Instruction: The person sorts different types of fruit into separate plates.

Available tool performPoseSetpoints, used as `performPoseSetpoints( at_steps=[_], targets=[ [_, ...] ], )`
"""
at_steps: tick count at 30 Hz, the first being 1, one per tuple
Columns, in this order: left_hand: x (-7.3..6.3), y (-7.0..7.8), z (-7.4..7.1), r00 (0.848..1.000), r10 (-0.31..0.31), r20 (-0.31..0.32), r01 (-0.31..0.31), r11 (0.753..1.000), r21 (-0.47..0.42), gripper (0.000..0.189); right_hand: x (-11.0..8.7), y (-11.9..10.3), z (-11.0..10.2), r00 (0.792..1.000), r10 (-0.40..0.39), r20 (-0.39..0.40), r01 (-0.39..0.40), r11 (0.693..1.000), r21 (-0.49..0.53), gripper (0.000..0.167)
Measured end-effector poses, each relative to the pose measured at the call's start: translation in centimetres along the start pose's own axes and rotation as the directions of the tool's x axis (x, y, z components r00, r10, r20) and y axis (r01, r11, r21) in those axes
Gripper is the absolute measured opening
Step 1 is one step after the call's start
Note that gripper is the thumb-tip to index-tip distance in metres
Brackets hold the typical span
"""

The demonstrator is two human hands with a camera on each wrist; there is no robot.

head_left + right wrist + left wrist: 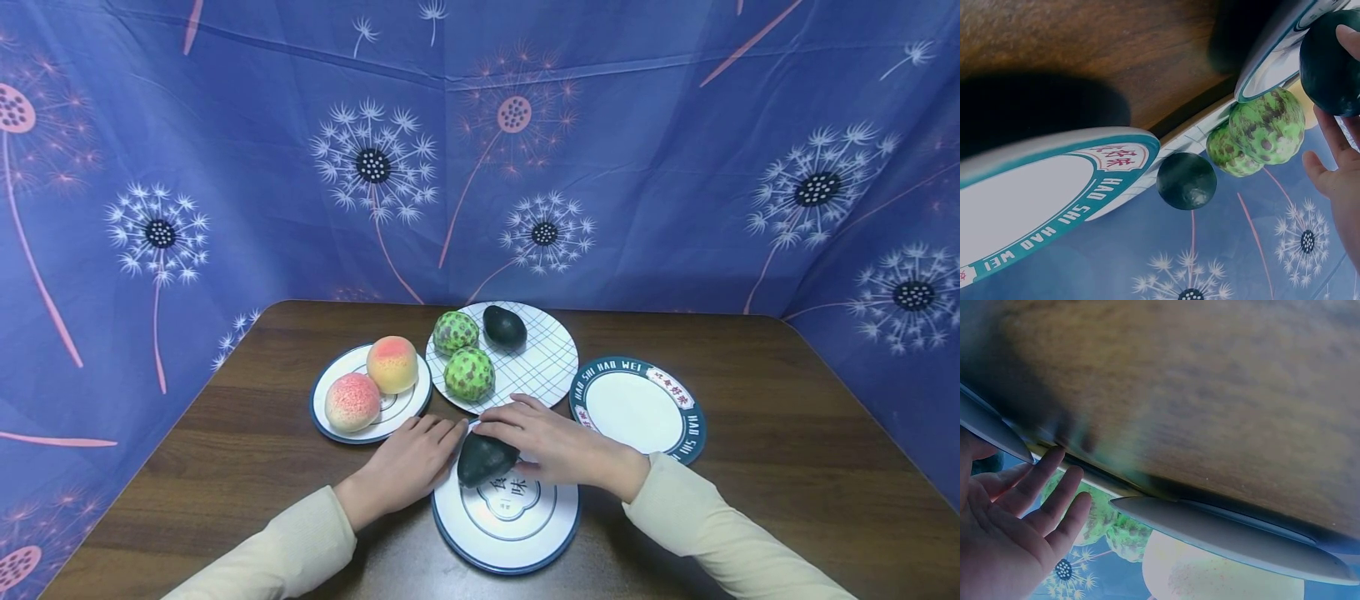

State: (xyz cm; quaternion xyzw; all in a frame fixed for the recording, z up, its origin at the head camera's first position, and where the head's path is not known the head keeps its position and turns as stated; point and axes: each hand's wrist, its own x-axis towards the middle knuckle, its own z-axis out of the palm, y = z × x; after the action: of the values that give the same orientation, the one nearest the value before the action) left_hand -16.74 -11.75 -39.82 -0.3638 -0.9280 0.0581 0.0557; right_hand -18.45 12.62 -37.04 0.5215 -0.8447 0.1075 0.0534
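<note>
Table [795,392]: dark wood, and four plates are out!
Plates: front plate [517,546] at the hub, gridded plate [551,358] at twelve, teal-rimmed plate [633,412] at two, peach plate [409,408] at ten.
Right hand [555,443]: in at three o'clock, grip curled round the dark fruit [486,460]!
Left hand [405,463]: that fruit's nine o'clock, fingers loosely extended, grip wide; touching? Can't tell.
Peaches [393,365]: a pair, at one and eight on their plate.
Held fruit: front plate's eleven o'clock; resting or lifted, I can't tell. I'd call this step positioning it; next, I reckon, calls for a steady right grip, plate undisturbed.
</note>
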Motion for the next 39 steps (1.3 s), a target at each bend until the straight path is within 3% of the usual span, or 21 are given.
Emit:
performPoseSetpoints(
  at_steps=[11, 19, 29, 39],
  targets=[
    [0.0, 0.0, 0.2, 0.999, 0.007, -0.037, -0.007, 1.0, 0.022, 0.051, 0.0, 0.3, -0.1, 1.0, 0.012, -0.002, -0.012, 1.0, -0.016, 0.07],
    [0.1, 0.0, 0.0, 1.0, 0.002, -0.02, -0.002, 1.0, 0.013, 0.05, -0.1, 0.6, -0.5, 0.999, 0.042, 0.024, -0.041, 0.999, -0.027, 0.072],
    [0.1, 0.0, 0.0, 0.999, 0.004, -0.033, -0.004, 1.0, 0.014, 0.05, -0.5, 1.5, -1.4, 0.998, 0.06, -0.008, -0.06, 0.997, -0.039, 0.073],
    [0.1, 0.1, -0.1, 1.0, -0.002, 0.0, 0.002, 1.0, 0.005, 0.05, -0.9, 3.1, -1.7, 0.993, 0.117, -0.026, -0.119, 0.991, -0.056, 0.066]
  ],
)
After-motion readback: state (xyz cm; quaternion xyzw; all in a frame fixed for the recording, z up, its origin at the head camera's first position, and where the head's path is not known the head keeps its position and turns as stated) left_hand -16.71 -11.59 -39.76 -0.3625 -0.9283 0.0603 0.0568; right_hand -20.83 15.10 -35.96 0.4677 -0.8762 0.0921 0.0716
